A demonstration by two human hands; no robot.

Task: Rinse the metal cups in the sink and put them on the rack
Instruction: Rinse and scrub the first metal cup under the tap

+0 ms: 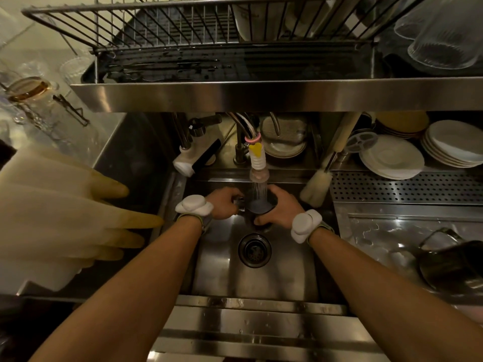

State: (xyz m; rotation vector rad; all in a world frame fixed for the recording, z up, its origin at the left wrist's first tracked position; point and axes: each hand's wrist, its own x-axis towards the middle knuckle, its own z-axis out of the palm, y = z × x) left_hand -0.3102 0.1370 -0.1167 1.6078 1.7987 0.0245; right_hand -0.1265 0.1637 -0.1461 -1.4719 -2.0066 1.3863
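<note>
From the head camera, both my hands meet in the middle of the frame over the stainless sink (285,273). My left hand (224,203) is closed around the handle side of a metal cup (257,206), and my right hand (281,209) wraps the cup's other side, fingers curled round its wall and thumb at the near edge. The cup sits upright between them, mouth up, directly under the faucet spray head (258,163), and a stream of water (260,189) falls into it. Water fills the inside. Each wrist carries a white strapped-on device.

Just below the cup, the round drain (254,250) lies in the sink floor. At lower right of the frame, a second metal cup (452,265) lies tipped on the wet steel counter, well apart from my hands. A bottle brush (317,186) leans at the sink's right back corner. Stacked white plates (392,160) sit at right, behind the perforated shelf.

Across the top of the frame runs the wire dish rack (162,30) over its dark drip tray; ribbed glass tumblers (444,40) stand inverted at upper right. Pale rubber gloves (70,205) hang large at the left edge.
</note>
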